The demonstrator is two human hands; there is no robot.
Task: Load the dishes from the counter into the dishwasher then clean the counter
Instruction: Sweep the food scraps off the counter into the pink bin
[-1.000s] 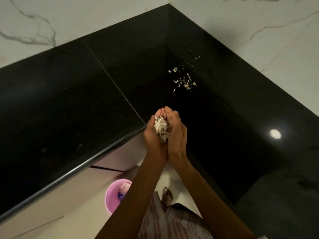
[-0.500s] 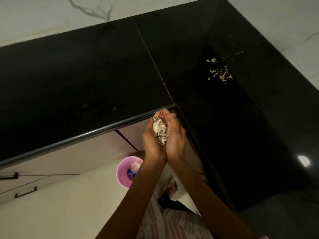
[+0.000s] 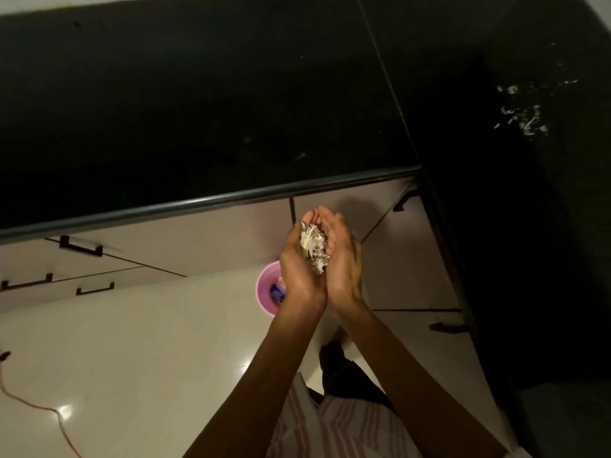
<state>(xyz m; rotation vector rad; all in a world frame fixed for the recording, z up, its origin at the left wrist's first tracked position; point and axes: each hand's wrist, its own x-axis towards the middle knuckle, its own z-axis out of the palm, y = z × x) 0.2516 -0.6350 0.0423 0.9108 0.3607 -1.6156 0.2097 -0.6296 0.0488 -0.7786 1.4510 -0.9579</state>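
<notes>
- Your left hand [image 3: 299, 269] and right hand [image 3: 342, 259], fingers curled together, cup the scraps [image 3: 314, 251] at frame centre, over the pink bin [image 3: 266, 292].
- More crumbs [image 3: 524, 115] remain on the worktop [image 3: 198, 110], upper right; cleaning looks unfinished.

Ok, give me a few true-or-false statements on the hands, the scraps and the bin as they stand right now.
1. The left hand and right hand are cupped together around a pile of scraps. True.
2. The pink bin sits on the counter. False: it stands on the floor, below the hands.
3. Some scraps remain on the black counter, at far right. True.
4. The pink bin is empty. False: a blue item lies inside.
5. The cupped hands are above the countertop. False: they are out past its edge.
</notes>
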